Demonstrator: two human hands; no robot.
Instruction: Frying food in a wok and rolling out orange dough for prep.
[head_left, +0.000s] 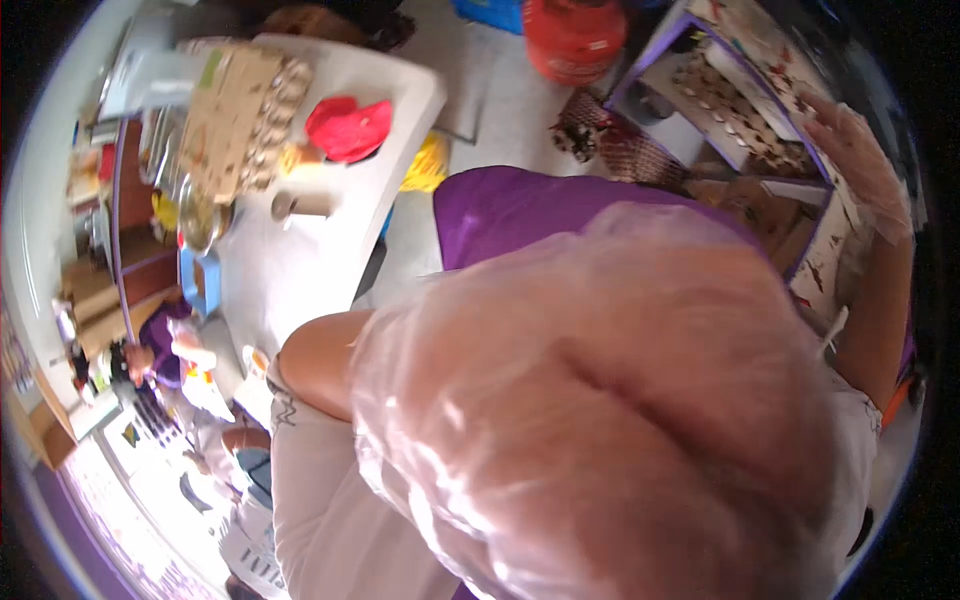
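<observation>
My left hand (600, 405), in a clear plastic glove, is raised very close to the camera and fills much of the view. Its fingertips are hidden, so I cannot tell whether it holds anything. My left elbow bends out at the picture's left of the white shirt (330, 495). At the right rim my right hand (859, 161), also gloved in clear plastic, reaches over a white surface (814, 289) scattered with dark reddish bits. Its fingers are spread and nothing shows in them. Below that surface, a purple-edged shelf (750, 161) holds what look like egg trays (731, 105).
A white table (277, 255) bears brown egg trays (277, 112), a red cap (349, 129) and a metal bowl (199, 217). A red gas cylinder (574, 37) and a yellow plastic bag (427, 161) are on the floor. Other people (161, 337) are at the left.
</observation>
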